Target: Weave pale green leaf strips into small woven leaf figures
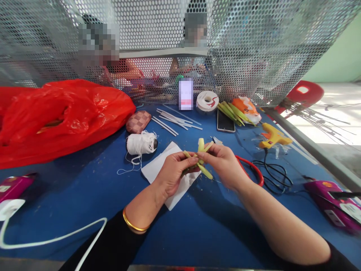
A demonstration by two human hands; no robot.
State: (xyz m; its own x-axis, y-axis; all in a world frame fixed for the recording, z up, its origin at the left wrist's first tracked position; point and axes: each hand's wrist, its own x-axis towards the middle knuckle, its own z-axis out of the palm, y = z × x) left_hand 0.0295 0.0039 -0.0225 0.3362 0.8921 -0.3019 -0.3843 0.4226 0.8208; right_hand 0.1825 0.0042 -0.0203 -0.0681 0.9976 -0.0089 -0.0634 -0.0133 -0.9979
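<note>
Between both hands, above the blue table, is an artificial flower [201, 146] with several narrow yellow-green petals pointing different ways. My left hand [176, 169] is closed, thumb and fingers pinching the flower's base. From the other side, my right hand [224, 163] pinches the petals between thumb and forefinger. The fingers hide the centre of the flower. White paper sheets [175, 201] lie flat under my left hand. A red-handled tool [258, 173] lies behind my right hand, its metal tip showing beyond the fingers and its middle hidden.
At left are a red plastic bag [70, 113], a checked pouch [138, 121] and a white thread spool [141, 143]. White sticks [176, 119], a ribbon roll [207, 101], phones and green leaves [231, 112] lie behind. A yellow glue gun [273, 136] with black cord lies right. Two people sit beyond the mesh.
</note>
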